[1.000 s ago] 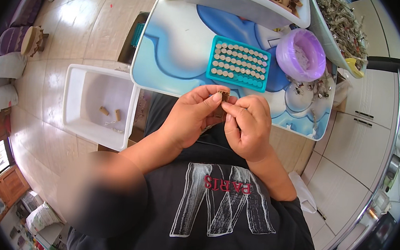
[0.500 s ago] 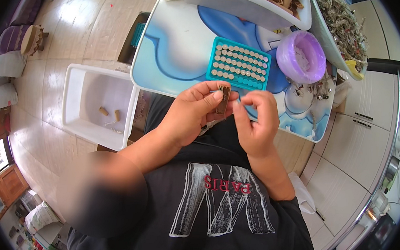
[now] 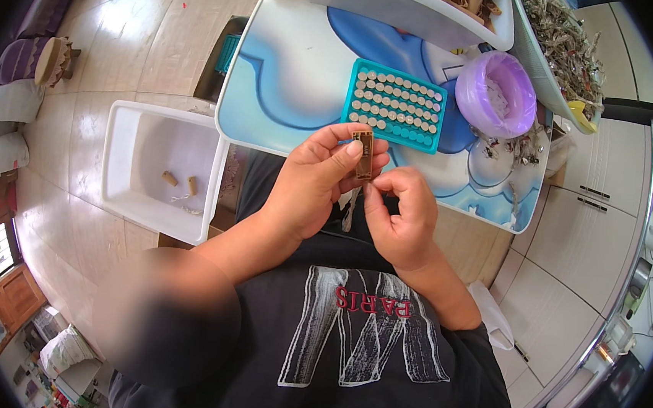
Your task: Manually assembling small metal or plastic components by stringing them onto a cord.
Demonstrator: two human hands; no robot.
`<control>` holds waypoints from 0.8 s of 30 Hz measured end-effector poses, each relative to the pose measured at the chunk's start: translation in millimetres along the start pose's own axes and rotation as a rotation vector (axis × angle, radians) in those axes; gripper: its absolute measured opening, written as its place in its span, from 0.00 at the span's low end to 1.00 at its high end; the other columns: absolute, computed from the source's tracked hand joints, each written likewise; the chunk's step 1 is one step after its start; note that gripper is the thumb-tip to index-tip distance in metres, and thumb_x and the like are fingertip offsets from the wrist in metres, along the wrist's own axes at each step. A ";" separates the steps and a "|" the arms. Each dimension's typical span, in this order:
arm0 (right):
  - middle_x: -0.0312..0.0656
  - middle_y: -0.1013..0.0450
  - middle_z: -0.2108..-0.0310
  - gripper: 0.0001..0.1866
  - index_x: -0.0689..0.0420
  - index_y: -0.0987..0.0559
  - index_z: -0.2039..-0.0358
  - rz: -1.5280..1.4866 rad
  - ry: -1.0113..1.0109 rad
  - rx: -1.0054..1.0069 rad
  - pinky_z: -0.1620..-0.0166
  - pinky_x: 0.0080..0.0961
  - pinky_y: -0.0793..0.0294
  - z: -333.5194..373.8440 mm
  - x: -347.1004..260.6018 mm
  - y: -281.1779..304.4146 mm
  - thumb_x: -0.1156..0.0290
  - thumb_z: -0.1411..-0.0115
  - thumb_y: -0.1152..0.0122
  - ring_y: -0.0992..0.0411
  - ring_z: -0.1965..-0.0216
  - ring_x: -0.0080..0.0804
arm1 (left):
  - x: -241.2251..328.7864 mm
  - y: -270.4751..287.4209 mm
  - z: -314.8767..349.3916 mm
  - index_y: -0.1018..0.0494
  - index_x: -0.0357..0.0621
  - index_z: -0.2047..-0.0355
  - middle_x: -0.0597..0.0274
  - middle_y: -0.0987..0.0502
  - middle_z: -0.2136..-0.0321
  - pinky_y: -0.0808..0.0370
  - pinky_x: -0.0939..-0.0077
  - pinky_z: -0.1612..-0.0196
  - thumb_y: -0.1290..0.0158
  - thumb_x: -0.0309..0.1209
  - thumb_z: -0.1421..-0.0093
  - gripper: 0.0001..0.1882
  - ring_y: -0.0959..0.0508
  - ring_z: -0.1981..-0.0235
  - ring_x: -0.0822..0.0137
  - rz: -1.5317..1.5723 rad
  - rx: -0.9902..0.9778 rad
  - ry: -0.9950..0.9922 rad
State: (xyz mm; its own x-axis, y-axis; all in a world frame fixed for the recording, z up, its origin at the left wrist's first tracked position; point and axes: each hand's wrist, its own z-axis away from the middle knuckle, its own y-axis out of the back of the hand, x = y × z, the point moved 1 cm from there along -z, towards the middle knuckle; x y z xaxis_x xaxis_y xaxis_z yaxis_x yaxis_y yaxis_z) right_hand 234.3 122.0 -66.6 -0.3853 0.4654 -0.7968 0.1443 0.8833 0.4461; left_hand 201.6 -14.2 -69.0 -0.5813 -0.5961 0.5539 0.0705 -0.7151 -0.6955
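Observation:
My left hand grips a small brown rectangular case with a darker face, thumb across its upper part and fingers behind. Close to the case's lower end, my right hand has thumb and forefinger pinched together; whatever may be between them is too small to make out. A pale strip hangs below the left fingers. Just beyond my hands, a teal tray holds rows of small round pale pieces, with part of its nearest row showing bare teal.
The tray rests on a blue-and-white table. To its right stands a purple-lined tub. A white bin with brown pieces and a basket of tangled scraps occupy the back. On the left sits a white bin with two brown pieces.
My right hand has moved left and down, from beside the case to a pinch at its lower end. The case has risen slightly in my left hand's grip.

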 end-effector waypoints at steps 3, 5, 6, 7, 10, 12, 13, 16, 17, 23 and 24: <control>0.42 0.31 0.78 0.12 0.59 0.29 0.71 -0.012 -0.011 -0.032 0.75 0.29 0.33 3.4 0.4 -2.6 0.85 0.55 0.39 0.31 0.77 0.39 | -1.1 -1.9 0.4 0.34 0.40 0.54 0.57 0.25 0.59 0.26 0.74 0.55 0.53 0.30 0.37 0.13 0.24 0.58 0.67 0.002 0.016 0.010; 0.42 0.30 0.77 0.12 0.59 0.29 0.70 -0.023 -0.002 -0.038 0.75 0.29 0.33 3.7 -0.3 -3.7 0.85 0.55 0.39 0.31 0.77 0.39 | -2.5 -1.1 0.1 0.34 0.40 0.54 0.57 0.25 0.59 0.26 0.74 0.55 0.53 0.30 0.37 0.13 0.24 0.58 0.67 0.010 0.011 0.012; 0.41 0.31 0.78 0.13 0.59 0.28 0.70 -0.031 -0.006 -0.023 0.75 0.29 0.33 3.5 -0.8 -4.1 0.85 0.56 0.38 0.31 0.77 0.38 | -3.1 -0.3 0.1 0.35 0.40 0.53 0.56 0.26 0.57 0.25 0.73 0.56 0.54 0.31 0.37 0.13 0.24 0.56 0.65 -0.009 0.010 0.002; 0.41 0.31 0.79 0.13 0.59 0.28 0.69 -0.039 -0.011 -0.009 0.75 0.29 0.33 3.3 -1.3 -4.2 0.85 0.56 0.38 0.31 0.78 0.38 | -3.4 0.4 0.1 0.35 0.41 0.52 0.54 0.27 0.56 0.25 0.73 0.56 0.55 0.32 0.36 0.14 0.25 0.55 0.64 -0.028 0.008 -0.007; 0.40 0.31 0.80 0.12 0.59 0.26 0.69 -0.007 0.000 -0.007 0.76 0.28 0.33 1.2 -2.2 -3.7 0.85 0.55 0.38 0.32 0.79 0.37 | -3.4 1.3 -0.4 0.35 0.41 0.52 0.54 0.26 0.56 0.25 0.73 0.57 0.54 0.32 0.36 0.14 0.24 0.55 0.64 -0.040 -0.001 -0.010; 0.40 0.31 0.80 0.12 0.59 0.25 0.68 0.011 0.037 -0.028 0.76 0.28 0.33 -1.1 -1.4 -1.8 0.84 0.55 0.38 0.32 0.79 0.37 | -2.5 1.0 -0.2 0.35 0.41 0.52 0.55 0.26 0.57 0.25 0.73 0.57 0.54 0.32 0.36 0.14 0.24 0.56 0.65 -0.044 -0.008 -0.010; 0.40 0.31 0.81 0.12 0.59 0.24 0.68 0.028 0.074 -0.050 0.76 0.28 0.33 -2.1 -1.1 -1.2 0.84 0.54 0.39 0.32 0.79 0.36 | -2.1 0.7 -0.1 0.35 0.41 0.52 0.55 0.26 0.57 0.25 0.73 0.57 0.54 0.32 0.36 0.14 0.24 0.56 0.65 -0.047 -0.015 -0.011; 0.40 0.30 0.80 0.12 0.59 0.23 0.67 0.014 0.083 -0.067 0.76 0.28 0.33 -3.9 -0.4 -0.9 0.84 0.53 0.40 0.32 0.80 0.37 | -1.9 0.7 0.3 0.34 0.41 0.52 0.55 0.26 0.57 0.25 0.73 0.56 0.54 0.32 0.36 0.14 0.24 0.56 0.65 -0.052 0.002 -0.004; 0.40 0.30 0.80 0.12 0.59 0.23 0.67 0.013 0.083 -0.067 0.76 0.28 0.33 -3.7 -0.6 -1.0 0.84 0.53 0.40 0.32 0.80 0.37 | -2.0 0.5 0.4 0.34 0.41 0.52 0.55 0.26 0.57 0.25 0.73 0.56 0.54 0.32 0.36 0.14 0.24 0.56 0.65 -0.053 0.003 -0.004; 0.42 0.30 0.80 0.13 0.59 0.23 0.65 -0.055 -0.043 -0.051 0.75 0.27 0.33 -0.3 0.3 -2.1 0.84 0.53 0.40 0.31 0.79 0.36 | -2.8 -0.3 -0.3 0.34 0.41 0.52 0.55 0.26 0.57 0.26 0.73 0.55 0.54 0.32 0.36 0.14 0.25 0.56 0.65 -0.052 0.017 -0.011; 0.41 0.30 0.80 0.13 0.59 0.23 0.64 -0.066 -0.051 -0.054 0.75 0.26 0.32 0.5 1.4 -2.7 0.84 0.53 0.41 0.31 0.80 0.35 | -3.2 0.8 -0.4 0.34 0.41 0.52 0.55 0.26 0.57 0.26 0.73 0.55 0.54 0.32 0.36 0.14 0.25 0.56 0.65 -0.053 0.013 -0.011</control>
State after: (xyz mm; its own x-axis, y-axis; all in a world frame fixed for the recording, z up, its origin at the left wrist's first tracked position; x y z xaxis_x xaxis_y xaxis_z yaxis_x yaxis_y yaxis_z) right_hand 233.8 120.3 -69.1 -0.3453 0.4101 -0.8441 0.0708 0.9083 0.4123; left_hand 203.2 -12.8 -71.5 -0.5756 -0.5609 0.5951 0.0502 -0.7506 -0.6589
